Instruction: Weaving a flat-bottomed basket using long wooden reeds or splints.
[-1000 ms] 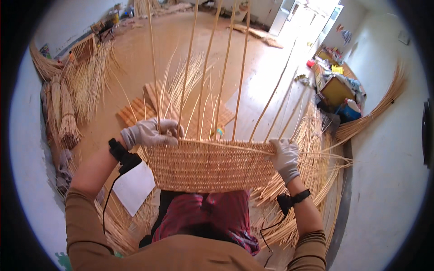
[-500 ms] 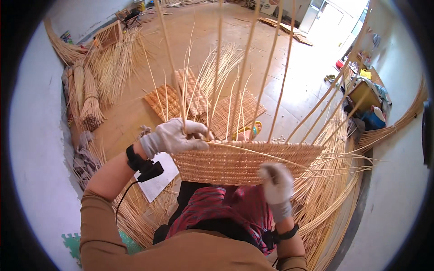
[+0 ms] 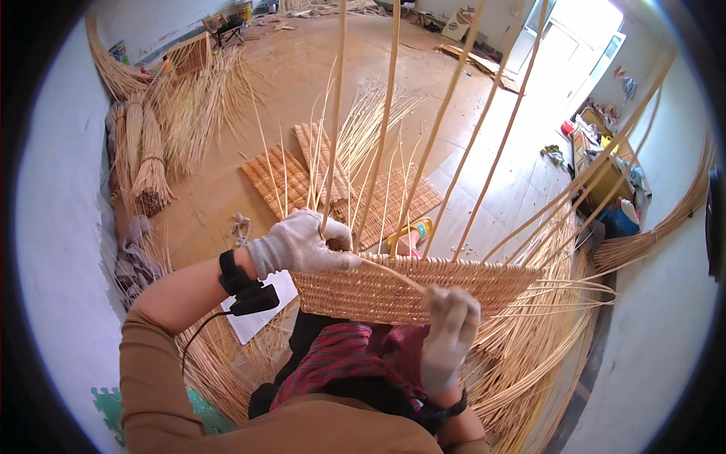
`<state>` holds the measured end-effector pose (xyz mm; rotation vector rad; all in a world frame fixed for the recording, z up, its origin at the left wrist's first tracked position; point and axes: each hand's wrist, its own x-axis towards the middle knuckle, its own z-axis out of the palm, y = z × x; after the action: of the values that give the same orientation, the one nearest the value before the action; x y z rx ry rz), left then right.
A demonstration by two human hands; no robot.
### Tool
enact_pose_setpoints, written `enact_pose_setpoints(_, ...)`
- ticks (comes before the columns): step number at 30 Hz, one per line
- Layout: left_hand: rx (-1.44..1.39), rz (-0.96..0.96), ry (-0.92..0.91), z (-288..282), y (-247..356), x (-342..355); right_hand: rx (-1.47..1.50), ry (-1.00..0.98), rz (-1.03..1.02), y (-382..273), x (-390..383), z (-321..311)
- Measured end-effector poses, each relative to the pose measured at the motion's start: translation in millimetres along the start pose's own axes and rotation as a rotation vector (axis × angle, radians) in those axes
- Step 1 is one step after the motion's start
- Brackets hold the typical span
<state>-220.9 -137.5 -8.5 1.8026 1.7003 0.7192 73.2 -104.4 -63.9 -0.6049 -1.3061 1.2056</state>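
Wicker panel (image 3: 363, 295), one; held strand (image 3: 394, 273), one; gloved hands (image 3: 306, 242), two; mats (image 3: 276, 179), three.

Top edge cuts off several upright stakes (image 3: 339, 83) (lengths unclear).

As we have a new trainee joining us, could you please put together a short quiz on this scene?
1. True or false: the left hand is at the left end of the woven panel.
2. What does the right hand hold?
A) a pair of scissors
B) a pale strand
C) a hammer
3. Fill in the missing word: the tall rods rise from the panel's ____ edge.

Key: 1. True; 2. B; 3. upper
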Motion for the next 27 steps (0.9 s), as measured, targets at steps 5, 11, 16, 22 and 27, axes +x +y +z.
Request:
enact_pose_setpoints(5, 0.007, 0.024, 0.015, 3.0, 3.2, -4.2, -0.388, -0.509, -0.372, -48.6, 36.3, 21.1)
enact_pose_setpoints(11, -0.044, 0.298, 0.173, 15.3, -7.3, -3.1, -1.136, -0.629, -0.267, -45.2, 155.1, 116.7)
enact_pose_setpoints(16, 0.014, 0.206, 0.103, 13.2, 6.1, -7.5, -1.754, -1.032, -0.335, -43.7, 165.3, 134.7)
enact_pose_setpoints(22, -0.05, 0.268, 0.112, 16.8, -24.0, -8.3, -0.642, -0.935, -0.406, -152.7, 145.4, 126.7)
enact_pose_setpoints(27, 0.005, 0.216, 0.036, 9.3, -0.2, 0.2, -0.046, -0.688, -0.231, -117.5, 146.5, 80.6)
